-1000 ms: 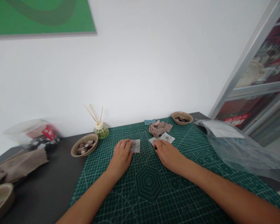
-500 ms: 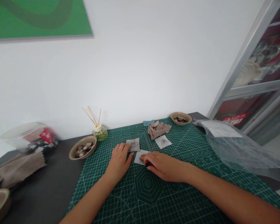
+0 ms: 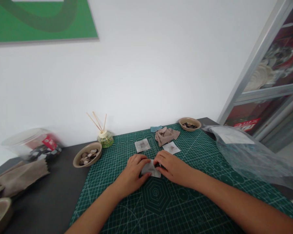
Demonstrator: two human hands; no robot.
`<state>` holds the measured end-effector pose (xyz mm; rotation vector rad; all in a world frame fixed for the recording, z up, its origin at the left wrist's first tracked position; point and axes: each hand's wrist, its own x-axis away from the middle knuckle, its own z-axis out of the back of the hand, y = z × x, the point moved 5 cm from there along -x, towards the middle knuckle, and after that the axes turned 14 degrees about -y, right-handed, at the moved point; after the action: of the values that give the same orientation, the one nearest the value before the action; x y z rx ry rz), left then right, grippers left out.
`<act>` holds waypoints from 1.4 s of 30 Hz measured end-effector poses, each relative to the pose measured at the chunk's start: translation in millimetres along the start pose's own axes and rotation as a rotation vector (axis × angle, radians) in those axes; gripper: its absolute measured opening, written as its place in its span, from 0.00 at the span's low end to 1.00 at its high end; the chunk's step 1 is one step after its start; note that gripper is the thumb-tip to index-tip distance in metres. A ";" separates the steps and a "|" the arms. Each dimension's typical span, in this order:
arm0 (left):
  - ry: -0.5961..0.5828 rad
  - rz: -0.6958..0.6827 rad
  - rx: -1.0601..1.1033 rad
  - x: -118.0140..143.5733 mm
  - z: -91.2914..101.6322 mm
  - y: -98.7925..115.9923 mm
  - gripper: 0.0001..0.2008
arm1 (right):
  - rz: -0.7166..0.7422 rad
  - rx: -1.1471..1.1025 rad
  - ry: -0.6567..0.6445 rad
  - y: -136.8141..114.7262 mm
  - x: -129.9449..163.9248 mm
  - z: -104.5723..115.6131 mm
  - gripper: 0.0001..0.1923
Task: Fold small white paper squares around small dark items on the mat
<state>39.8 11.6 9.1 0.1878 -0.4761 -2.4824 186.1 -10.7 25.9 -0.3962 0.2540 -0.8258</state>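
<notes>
While both hands work at the middle of the green gridded cutting mat [image 3: 200, 152], a small white square sheet [image 3: 151, 169] lies between them, looking slightly crumpled. Left hand [image 3: 132, 175] half-curled, thumb and fingers on sheet's left side; pinching or just pressing, can't tell. Right hand [image 3: 172, 167] closed, fingertips around a small dark piece [image 3: 157, 165], mostly hidden. Progress, judged: partway. Two smudged white square sheets [image 3: 142, 145] lie flat beyond the hands, apparently done with. Left beige oval bowl [image 3: 76, 159] holds dark and pale round pieces, right beige oval bowl [image 3: 189, 129] dark ones; which are finished, unclear. Current sheet looks unfinished.
</notes>
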 end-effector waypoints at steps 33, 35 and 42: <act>-0.028 -0.034 0.046 -0.8 -4.3 3.3 0.19 | 0.128 0.039 -0.082 -3.8 0.5 -7.8 0.10; -0.031 -0.032 0.050 -0.8 -4.2 3.0 0.20 | 0.122 0.036 -0.091 -3.7 0.5 -7.4 0.09; -0.046 -0.042 0.055 -0.9 -2.4 4.1 0.19 | 0.123 0.003 -0.114 -6.5 1.2 -8.5 0.09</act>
<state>43.3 8.3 8.4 0.1643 -0.5658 -2.5206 179.4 -17.5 21.0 -0.4198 0.1691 -0.6805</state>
